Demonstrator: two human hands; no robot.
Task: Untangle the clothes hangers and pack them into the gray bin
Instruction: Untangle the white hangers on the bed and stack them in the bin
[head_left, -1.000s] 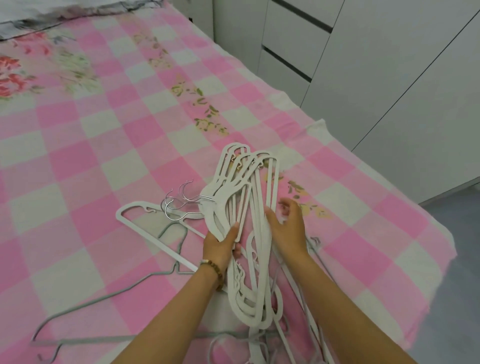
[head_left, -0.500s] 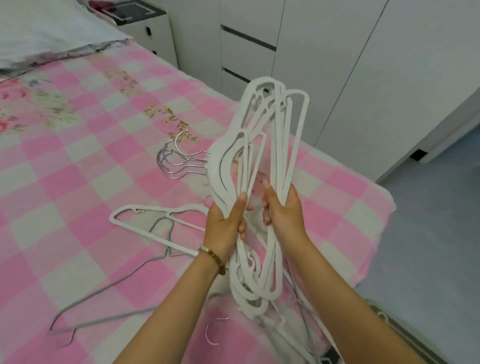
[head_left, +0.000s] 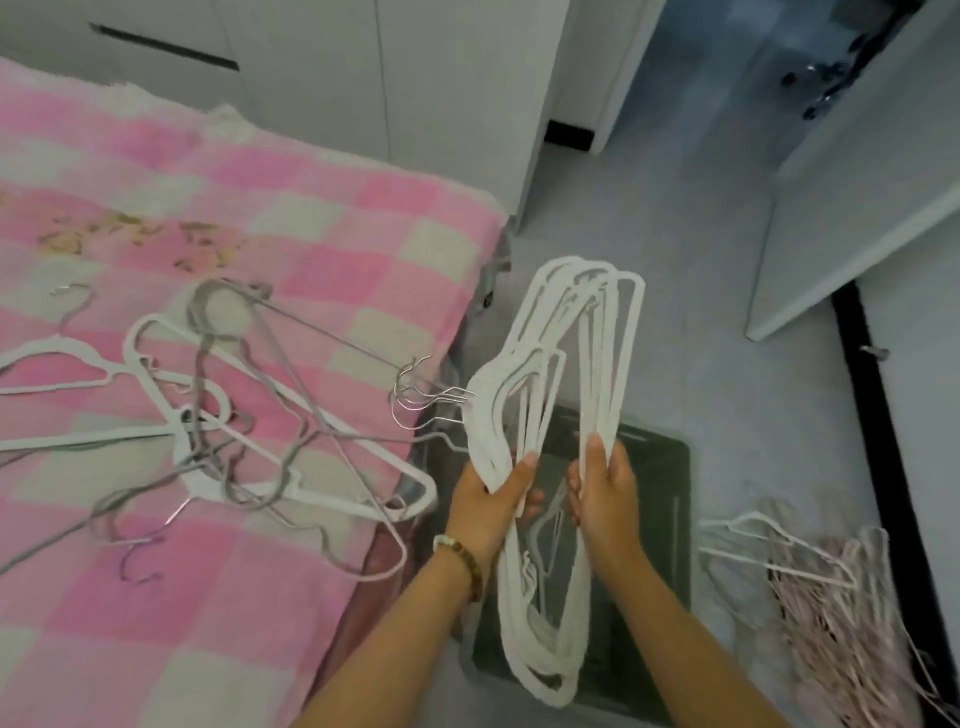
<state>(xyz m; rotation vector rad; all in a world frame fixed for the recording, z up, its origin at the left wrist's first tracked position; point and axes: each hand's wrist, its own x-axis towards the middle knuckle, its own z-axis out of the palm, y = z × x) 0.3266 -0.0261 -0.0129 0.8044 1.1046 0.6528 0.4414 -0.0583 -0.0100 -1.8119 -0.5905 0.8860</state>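
- Fingers (head_left: 514, 478) of the left hand (head_left: 488, 512) and the right hand (head_left: 608, 501) are clenched round one bundle of white hangers (head_left: 550, 364), left on the shoulder side, right on the bar side.
- Count: 2 hands, 1 bundle, 1 gray bin (head_left: 662, 467). About four metal hooks (head_left: 415, 400) stick out on the bundle's left. Too blurred to count the hangers.
- 1 tangle of white and gray hangers (head_left: 234, 426) lies on the bed (head_left: 311, 218). 1 pile of pink hangers (head_left: 831, 613) lies on the floor (head_left: 701, 270), just right of the bin.
- Vs 0.5 s ago: the bundle was above the bed, now it is upright over the bin. Same grip.
- Bin sits on the floor just beside the bed edge, and the tangle reaches that edge. Bundle's lower end hangs over the bin's near half; can't tell if it touches. Open floor beyond the bin.
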